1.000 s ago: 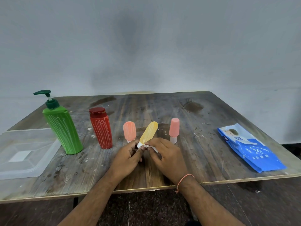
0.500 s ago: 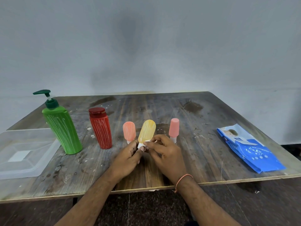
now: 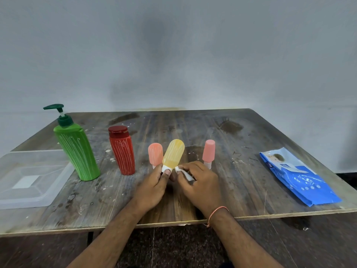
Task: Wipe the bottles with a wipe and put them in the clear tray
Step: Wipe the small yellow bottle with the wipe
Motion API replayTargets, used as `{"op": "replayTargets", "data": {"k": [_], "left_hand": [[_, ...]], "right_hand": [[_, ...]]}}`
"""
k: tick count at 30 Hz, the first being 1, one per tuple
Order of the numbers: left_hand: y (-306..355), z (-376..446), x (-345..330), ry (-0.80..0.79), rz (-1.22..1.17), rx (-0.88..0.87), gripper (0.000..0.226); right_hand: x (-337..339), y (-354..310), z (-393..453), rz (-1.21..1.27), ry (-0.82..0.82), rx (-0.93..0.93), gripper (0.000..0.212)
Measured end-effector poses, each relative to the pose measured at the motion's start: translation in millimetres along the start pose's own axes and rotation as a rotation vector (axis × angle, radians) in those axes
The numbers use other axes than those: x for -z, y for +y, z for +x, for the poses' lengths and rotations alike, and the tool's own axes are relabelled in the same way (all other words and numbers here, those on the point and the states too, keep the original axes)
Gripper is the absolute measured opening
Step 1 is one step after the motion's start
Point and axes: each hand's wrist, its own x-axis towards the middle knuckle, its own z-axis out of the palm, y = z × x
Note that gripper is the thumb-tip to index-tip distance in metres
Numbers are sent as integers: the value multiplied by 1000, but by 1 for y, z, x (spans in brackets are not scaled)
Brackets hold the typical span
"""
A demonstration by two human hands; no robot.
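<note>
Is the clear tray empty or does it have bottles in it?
Empty: the clear tray shows only its bare bottom, no bottles inside yet.

My left hand pinches the white cap of the yellow bottle at frame centre, tilted up. My right hand holds a white wipe beside the cap. The clear tray sits at left, the blue wipe pack at right.

The blue wipes packet carries small white print, perhaps a brand name, too blurred to read.
</note>
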Motion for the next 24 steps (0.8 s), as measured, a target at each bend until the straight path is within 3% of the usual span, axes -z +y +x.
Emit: {"op": "replayTargets", "data": {"k": [8,24], "left_hand": [[4,-2,-3,-17,56,4,20],[6,-1,-4,-24,110,1,19]], "right_hand": [[0,-1,0,6,-28,94,14],[0,3,0,-83,14,40,11]]}}
